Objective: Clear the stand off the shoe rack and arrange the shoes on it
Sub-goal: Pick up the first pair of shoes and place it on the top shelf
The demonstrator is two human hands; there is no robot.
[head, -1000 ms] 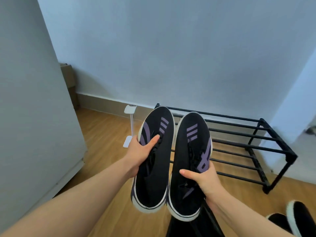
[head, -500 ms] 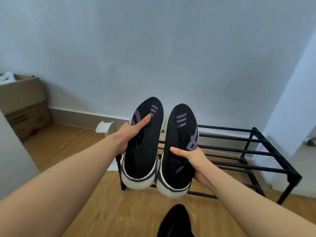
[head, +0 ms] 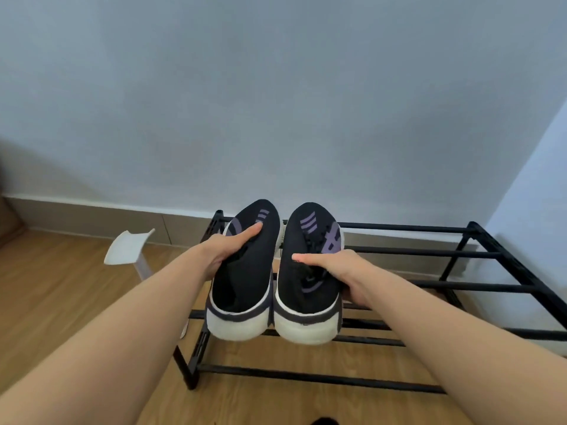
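The left hand (head: 225,251) gripped one black, purple-striped, white-soled sneaker (head: 245,289). The right hand (head: 334,268) clasped its twin (head: 306,302) over the black metal shoe rack (head: 429,286).

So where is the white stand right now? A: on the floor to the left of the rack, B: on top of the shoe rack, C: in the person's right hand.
A: the white stand sits on the wood floor left of the black shoe rack, while each hand holds a sneaker.
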